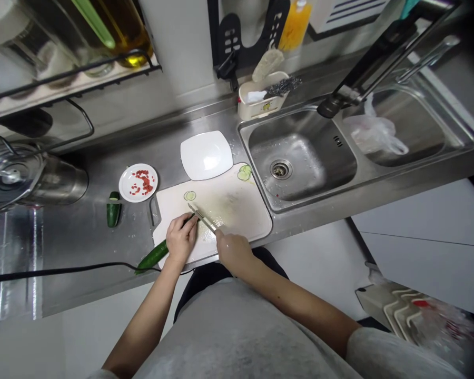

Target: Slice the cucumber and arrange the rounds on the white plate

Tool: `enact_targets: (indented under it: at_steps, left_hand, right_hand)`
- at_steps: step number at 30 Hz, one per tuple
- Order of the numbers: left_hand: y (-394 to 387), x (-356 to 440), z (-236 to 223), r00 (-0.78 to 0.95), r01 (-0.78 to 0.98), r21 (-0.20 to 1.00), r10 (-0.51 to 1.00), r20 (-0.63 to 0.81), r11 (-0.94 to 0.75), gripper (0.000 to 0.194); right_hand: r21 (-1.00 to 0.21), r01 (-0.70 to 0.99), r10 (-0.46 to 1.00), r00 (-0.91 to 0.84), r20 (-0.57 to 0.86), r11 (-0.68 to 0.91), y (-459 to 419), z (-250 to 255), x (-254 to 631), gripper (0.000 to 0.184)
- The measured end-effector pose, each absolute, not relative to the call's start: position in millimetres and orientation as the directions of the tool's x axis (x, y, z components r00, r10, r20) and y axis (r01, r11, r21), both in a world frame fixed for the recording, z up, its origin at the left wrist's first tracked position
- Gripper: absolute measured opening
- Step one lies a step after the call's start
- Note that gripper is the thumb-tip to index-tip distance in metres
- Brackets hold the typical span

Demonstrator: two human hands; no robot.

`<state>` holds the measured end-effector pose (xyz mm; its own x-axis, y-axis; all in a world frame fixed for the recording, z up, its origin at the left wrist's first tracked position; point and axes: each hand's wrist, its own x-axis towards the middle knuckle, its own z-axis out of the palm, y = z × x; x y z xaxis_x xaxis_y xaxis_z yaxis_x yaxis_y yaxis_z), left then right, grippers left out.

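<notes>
On the white cutting board [245, 216], my left hand [180, 237] is closed around a long green cucumber [153, 256], whose far end sticks out past the board's near left corner. My right hand [234, 251] grips a kitchen knife [205, 218]; its blade lies against the cucumber's cut end, just beside my left fingertips. A few thin cucumber slices [189, 196] rest beyond the knife tip. More slices [244, 172] are piled at the board's far right corner. A short cucumber piece [113, 213] and a small cut end sit on the steel counter to the left.
Behind the board stands a white square plate [206, 155]. To its left is a small white plate [124, 184] with red berries. A steel sink [300, 152] borders the board on the right, under a faucet [332, 105]. A black cord [82, 267] crosses the counter's left front.
</notes>
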<state>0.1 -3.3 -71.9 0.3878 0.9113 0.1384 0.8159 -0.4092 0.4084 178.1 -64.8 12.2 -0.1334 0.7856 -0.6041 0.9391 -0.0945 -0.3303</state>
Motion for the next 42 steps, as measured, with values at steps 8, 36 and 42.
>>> enact_targets:
  at_steps: [8, 36, 42]
  left_hand:
    - [-3.5, -0.2, -72.9, 0.403, 0.816, 0.381, 0.9, 0.165, -0.436, 0.026]
    - [-2.2, -0.7, -74.3, 0.422, 0.798, 0.393, 0.889, 0.177, -0.457, 0.026]
    - [-1.3, -0.5, -74.9, 0.433, 0.771, 0.396, 0.866, 0.249, -0.499, 0.024]
  right_hand:
    - [-0.384, 0.916, 0.797, -0.146, -0.586, -0.114, -58.8, 13.3, 176.8, 0.03]
    - [-0.405, 0.905, 0.769, -0.166, -0.617, -0.13, -49.7, 12.2, 180.9, 0.028]
    - [-0.419, 0.9, 0.747, -0.193, -0.636, -0.124, -50.6, 14.3, 184.6, 0.029]
